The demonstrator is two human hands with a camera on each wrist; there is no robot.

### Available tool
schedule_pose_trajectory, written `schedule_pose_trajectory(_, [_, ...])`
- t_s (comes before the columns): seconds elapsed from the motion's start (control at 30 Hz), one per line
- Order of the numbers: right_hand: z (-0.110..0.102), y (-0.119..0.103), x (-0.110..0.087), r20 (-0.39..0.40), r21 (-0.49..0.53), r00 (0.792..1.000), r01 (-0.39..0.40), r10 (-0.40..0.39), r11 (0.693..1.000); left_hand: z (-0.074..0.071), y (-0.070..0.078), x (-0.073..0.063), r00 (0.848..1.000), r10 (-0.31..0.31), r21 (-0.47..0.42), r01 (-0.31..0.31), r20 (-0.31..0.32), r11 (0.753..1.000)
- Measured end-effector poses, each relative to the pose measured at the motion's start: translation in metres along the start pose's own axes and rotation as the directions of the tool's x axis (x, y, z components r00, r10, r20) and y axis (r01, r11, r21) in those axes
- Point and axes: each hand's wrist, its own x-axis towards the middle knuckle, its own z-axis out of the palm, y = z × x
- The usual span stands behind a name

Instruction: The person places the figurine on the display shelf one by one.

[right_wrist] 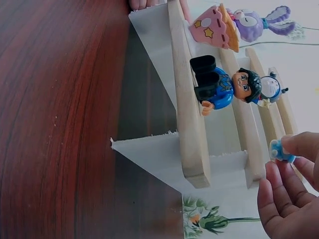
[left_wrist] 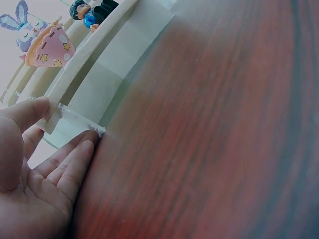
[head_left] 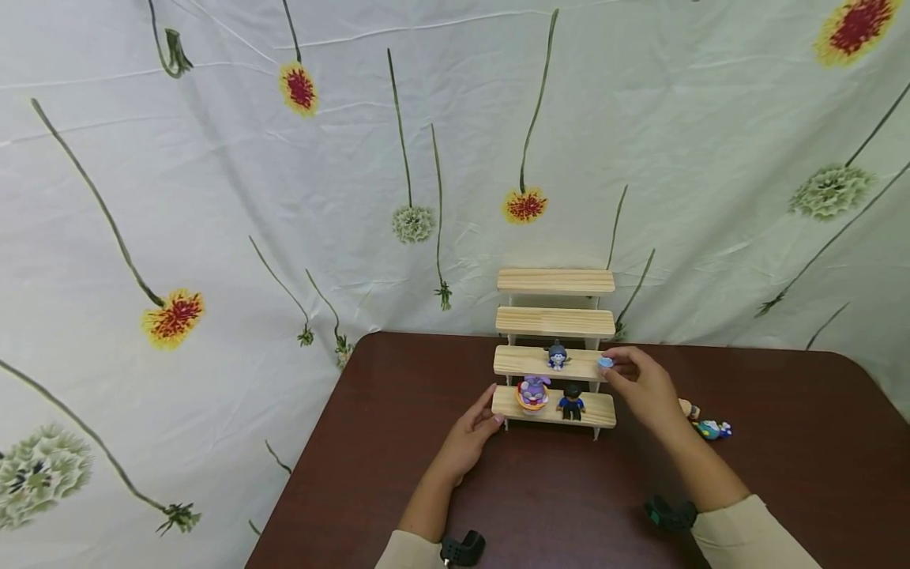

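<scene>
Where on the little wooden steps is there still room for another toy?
The top two steps are bare. The second step from the bottom is free left of the small grey figure; its right end is crowded by the right hand pinching a tiny blue piece. The bottom step holds the purple bunny and blue figure.

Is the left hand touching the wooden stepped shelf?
Touching. In the left wrist view the left hand has its thumb tip against the end of the lowest step of the wooden stepped shelf, with fingertips at its leg.
</scene>
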Motion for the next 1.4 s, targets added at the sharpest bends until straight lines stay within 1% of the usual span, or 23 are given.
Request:
schedule_pose_trajectory(0.2, [0.008, 0.001, 0.003, -0.001, 0.009, 1.000, 0.011, -0.011, 1.000, 0.000, 0.001, -0.002, 1.000, -0.002, -0.002, 0.002, -0.002, 1.000])
schedule_pose_trajectory(0.3, [0.011, 0.002, 0.004, -0.009, -0.002, 1.000, 0.029, -0.029, 1.000, 0.000, 0.001, -0.002, 1.000, -0.003, -0.002, 0.003, 0.001, 1.000])
schedule_pose_trajectory(0.47, [0.014, 0.003, 0.006, -0.015, -0.009, 0.999, 0.034, -0.034, 0.999, 0.000, 0.001, -0.001, 1.000, -0.003, -0.002, 0.003, 0.005, 1.000])
schedule_pose_trajectory(0.8, [0.017, 0.003, 0.007, -0.010, -0.019, 0.999, 0.031, -0.031, 0.999, -0.001, 0.001, -0.002, 1.000, -0.003, 0.011, 0.002, 0.008, 1.000])
schedule_pose_trajectory(1.4, [0.017, 0.002, 0.007, 0.000, -0.039, 0.999, 0.040, -0.040, 0.998, 0.000, 0.003, -0.002, 1.000, -0.004, -0.006, 0.004, 0.010, 1.000])
